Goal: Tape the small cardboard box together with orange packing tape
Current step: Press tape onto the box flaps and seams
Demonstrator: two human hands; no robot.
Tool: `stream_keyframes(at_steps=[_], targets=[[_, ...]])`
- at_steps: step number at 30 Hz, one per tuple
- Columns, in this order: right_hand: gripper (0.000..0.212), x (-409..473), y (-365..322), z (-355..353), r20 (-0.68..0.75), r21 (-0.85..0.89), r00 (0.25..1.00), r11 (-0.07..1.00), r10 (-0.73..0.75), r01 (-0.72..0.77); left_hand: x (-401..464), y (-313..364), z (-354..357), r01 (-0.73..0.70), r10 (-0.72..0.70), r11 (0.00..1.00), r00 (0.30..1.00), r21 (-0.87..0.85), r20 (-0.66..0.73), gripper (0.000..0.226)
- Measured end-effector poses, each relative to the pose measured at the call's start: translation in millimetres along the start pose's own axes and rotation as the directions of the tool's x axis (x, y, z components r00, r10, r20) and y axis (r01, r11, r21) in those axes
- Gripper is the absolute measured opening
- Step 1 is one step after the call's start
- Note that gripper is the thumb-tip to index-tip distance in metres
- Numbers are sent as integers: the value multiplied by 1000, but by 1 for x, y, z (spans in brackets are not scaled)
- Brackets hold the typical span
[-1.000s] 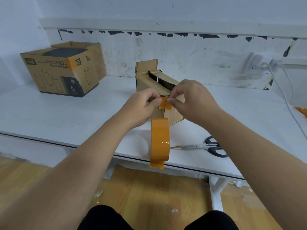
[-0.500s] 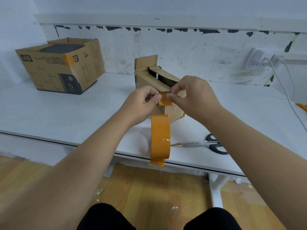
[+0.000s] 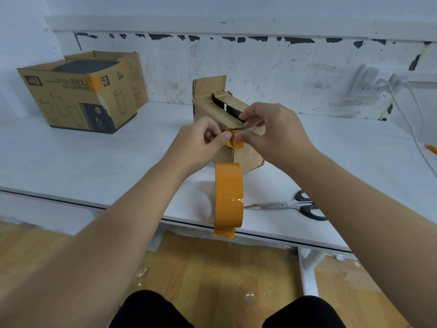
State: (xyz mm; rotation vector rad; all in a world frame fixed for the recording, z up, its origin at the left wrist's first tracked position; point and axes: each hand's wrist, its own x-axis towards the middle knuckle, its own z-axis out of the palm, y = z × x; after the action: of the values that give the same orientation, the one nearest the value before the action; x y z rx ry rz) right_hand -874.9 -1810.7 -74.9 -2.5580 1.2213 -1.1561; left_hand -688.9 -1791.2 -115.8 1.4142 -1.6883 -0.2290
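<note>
Both hands, left hand (image 3: pixel 198 140) and right hand (image 3: pixel 269 131), pinching tape end (image 3: pixel 234 143) at near top corner of small box (image 3: pixel 236 129) mid-table; dangling roll (image 3: pixel 229 197) could crease tape or stick it to itself.

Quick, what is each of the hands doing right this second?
Left hand: fingers pinching the orange tape end.
Right hand: fingers pinching the same tape end, near the small cardboard box.

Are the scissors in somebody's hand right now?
No, the scissors lie on the white table, while the left hand and the right hand both pinch the orange tape.
</note>
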Motion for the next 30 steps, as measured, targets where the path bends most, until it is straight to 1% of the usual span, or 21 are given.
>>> stream_keyframes(at_steps=[3, 5, 6, 8, 10, 12, 15, 19, 23, 26, 30], targets=[[20, 1, 1, -1, 6, -5, 1000, 1000, -20, 20, 4, -2, -2, -33, 34, 999, 999, -34, 4, 36], [16, 3, 2, -1, 4, 13, 1000, 1000, -25, 25, 8, -1, -4, -84, 88, 994, 995, -65, 55, 47], [14, 4, 1, -1, 7, 15, 1000, 1000, -28, 28, 10, 0, -4, -101, 106, 993, 990, -60, 88, 48], [12, 7, 0, 0, 19, 2, 999, 999, -38, 38, 13, 0, -4, -126, 128, 992, 983, -25, 133, 38], [11, 8, 0, 0, 21, -2, 998, 999, -51, 51, 12, 0, -5, -137, 137, 990, 979, -9, 149, 31], [12, 6, 1, -1, 28, 4, 997, 998, -68, 68, 8, -2, -5, -131, 136, 991, 975, -39, 175, 31], [17, 1, 6, -2, 76, 1, 993, 996, -85, 85, 5, -6, -4, -102, 130, 985, 971, -142, 203, 35], [28, -2, 10, 1, 92, -31, 988, 992, -123, 126, 6, -8, -2, -112, 139, 983, 970, -144, 198, 41], [30, -1, 10, 5, 75, -54, 986, 986, -151, 155, 6, -10, 1, -141, 158, 984, 973, -107, 168, 42], [29, 0, 12, 6, 82, -58, 981, 982, -176, 181, 7, -13, 1, -163, 179, 982, 968, -98, 176, 41], [26, 1, 14, 3, 99, -39, 979, 983, -178, 182, 8, -20, -1, -122, 158, 975, 968, -188, 195, 35]])
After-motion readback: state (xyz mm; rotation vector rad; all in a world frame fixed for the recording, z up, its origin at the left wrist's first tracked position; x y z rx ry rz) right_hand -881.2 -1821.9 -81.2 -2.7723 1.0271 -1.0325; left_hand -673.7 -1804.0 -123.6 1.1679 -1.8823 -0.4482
